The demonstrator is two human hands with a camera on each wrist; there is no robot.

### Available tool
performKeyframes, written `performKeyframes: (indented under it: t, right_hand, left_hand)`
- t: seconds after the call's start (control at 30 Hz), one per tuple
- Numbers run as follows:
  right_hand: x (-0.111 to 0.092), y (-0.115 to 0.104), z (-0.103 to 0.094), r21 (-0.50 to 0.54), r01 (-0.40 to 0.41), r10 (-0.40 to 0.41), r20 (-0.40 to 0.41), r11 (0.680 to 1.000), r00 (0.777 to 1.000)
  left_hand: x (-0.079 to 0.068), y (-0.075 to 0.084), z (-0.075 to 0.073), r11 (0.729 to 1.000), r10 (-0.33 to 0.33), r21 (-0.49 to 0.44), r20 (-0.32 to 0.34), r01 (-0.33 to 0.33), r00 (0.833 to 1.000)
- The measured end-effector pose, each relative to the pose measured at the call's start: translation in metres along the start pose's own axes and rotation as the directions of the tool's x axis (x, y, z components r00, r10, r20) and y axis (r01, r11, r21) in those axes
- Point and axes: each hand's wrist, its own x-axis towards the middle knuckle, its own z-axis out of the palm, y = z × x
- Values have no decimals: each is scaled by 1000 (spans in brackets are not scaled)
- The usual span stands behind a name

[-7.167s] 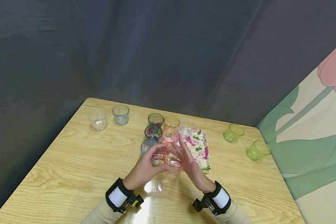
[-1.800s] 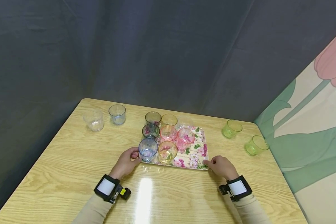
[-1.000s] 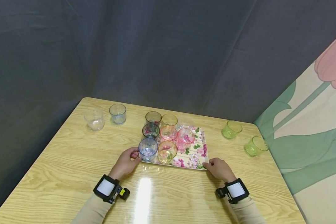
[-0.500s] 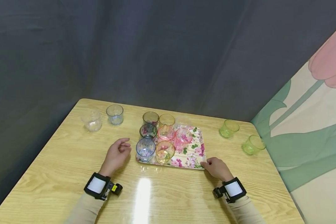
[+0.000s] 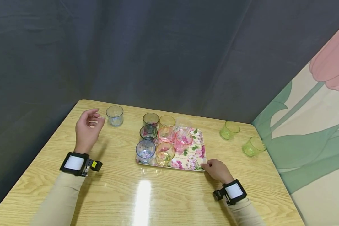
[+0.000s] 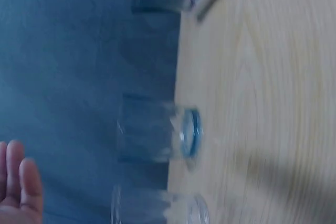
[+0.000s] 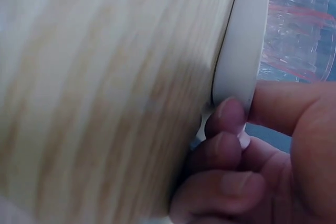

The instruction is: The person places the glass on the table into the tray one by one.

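My left hand (image 5: pixel 87 130) is in the air over the table's left side, fingers loosely bent, holding nothing. In the left wrist view its fingers (image 6: pixel 29 187) are apart from a clear glass (image 6: pixel 157 208) and a bluish glass (image 6: pixel 152 129). The head view has the clear glass mostly hidden behind that hand, the bluish glass (image 5: pixel 115 116) just right of it. My right hand (image 5: pixel 218 171) pinches the near right corner of a floral tray (image 5: pixel 186 160), thumb on top and fingers curled at the rim (image 7: pixel 241 51). Several tinted glasses (image 5: pixel 166 135) stand upright on the tray.
Two green glasses, a farther one (image 5: pixel 229 130) and a nearer one (image 5: pixel 253 147), stand at the right of the wooden table (image 5: pixel 115 194). A dark curtain (image 5: pixel 158 56) hangs behind the far edge. A flowered cloth (image 5: pixel 313 135) borders the right side.
Pink and yellow glasses were set on the tray, which both hands then held. My left hand has let go and moved left and away toward the clear glass. The right hand stays at the corner.
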Motion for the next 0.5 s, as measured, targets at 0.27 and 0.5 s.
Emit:
performKeyframes:
  t: [0.27, 0.5]
  right_hand:
    - [0, -2, 1, 4, -8, 8, -2, 1000, 1000]
    - [0, -2, 1, 4, -7, 7, -13, 1000, 1000]
  left_hand:
    - [33, -24, -17, 994, -84, 54, -127, 92, 988]
    - [43, -52, -25, 919, -393, 37, 45, 391, 919]
